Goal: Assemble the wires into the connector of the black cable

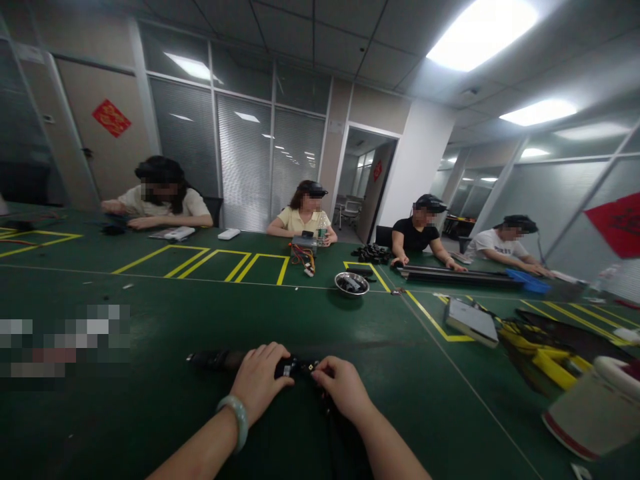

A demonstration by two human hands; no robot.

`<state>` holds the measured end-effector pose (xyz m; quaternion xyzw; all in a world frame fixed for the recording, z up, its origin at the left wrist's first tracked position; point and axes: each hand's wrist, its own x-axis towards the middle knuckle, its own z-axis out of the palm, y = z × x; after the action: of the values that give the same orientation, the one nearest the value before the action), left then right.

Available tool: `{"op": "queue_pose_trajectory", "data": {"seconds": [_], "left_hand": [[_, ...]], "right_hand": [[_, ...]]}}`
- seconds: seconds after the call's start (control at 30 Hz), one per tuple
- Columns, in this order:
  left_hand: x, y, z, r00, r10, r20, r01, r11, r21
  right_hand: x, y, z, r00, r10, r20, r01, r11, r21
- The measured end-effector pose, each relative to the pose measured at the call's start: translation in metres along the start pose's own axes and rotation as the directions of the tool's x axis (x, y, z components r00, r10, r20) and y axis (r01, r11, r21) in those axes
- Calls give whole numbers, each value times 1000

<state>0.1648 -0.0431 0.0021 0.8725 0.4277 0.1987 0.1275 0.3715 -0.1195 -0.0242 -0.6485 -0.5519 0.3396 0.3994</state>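
A long black device, tipped with a small shiny piece at its left end, lies across the green table in front of me. My left hand is closed over its middle, with the thumb along the near side. At the device's right end, my right hand pinches with thumb and forefinger beside a small gold-coloured square. What sits between those fingertips is too small to make out. Dark cable-like material hangs below the right hand toward me. A pale green bangle circles my left wrist.
Beyond my hands stands a metal bowl of dark parts. A metal box with coloured wires, a black pile and long black bars lie near several seated co-workers. To the right are a silver box, yellow-black bag and white container.
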Motion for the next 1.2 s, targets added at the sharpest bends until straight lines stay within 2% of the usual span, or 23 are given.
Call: {"op": "queue_pose_trajectory", "data": {"seconds": [0.17,0.4,0.57,0.67,0.9,1.2], "left_hand": [[-2,8,2,999,14,29,-13,1000,-18],[-3,18,6,999,33,36,-32,999,-34],[5,34,6,986,151,74,-146,987,-67],[9,39,11,981,175,79,-172,984,-42],[15,34,25,986,163,44,-163,987,-4],[16,31,25,978,201,51,-201,980,-7]], "right_hand": [[-1,-3,-5,1000,21,-11,-21,999,-39],[1,1,-5,998,-10,-61,9,1000,-9],[3,4,-1,1000,6,-20,-5,998,67],[4,7,-1,1000,4,-6,-4,996,92],[7,10,2,1000,23,-18,-20,994,110],[6,4,5,999,25,-39,-17,981,193]]}}
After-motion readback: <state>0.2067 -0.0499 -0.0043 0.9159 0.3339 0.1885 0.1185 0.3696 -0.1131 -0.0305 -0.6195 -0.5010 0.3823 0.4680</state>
